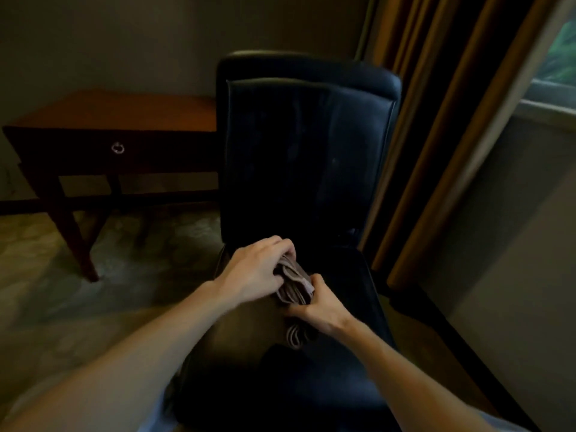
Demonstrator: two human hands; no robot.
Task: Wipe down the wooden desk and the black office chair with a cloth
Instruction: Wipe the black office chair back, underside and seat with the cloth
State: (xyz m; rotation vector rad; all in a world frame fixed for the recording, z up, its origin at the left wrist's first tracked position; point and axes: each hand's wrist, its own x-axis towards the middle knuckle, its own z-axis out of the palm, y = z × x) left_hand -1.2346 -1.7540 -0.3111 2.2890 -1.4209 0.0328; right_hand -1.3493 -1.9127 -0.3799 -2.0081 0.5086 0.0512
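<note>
Both hands hold a folded, ribbed, greyish-brown cloth (294, 283) above the seat of a black, smooth leather office chair (307, 141). The left hand (254, 269) curls its fingers over the cloth's upper end; the right hand (321, 307) pinches the lower part, folds hanging beneath. At ten o'clock stands a reddish wooden desk (118, 112) with a ring-pull drawer. The seat is lost in shadow.

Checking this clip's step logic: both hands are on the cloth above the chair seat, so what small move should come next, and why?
Probably press the folded cloth down onto the black chair seat and start a stroke. Both the left hand and right hand grip the bunched cloth just above the seat, apparently refolding it; the wooden desk stands farther off.
</note>
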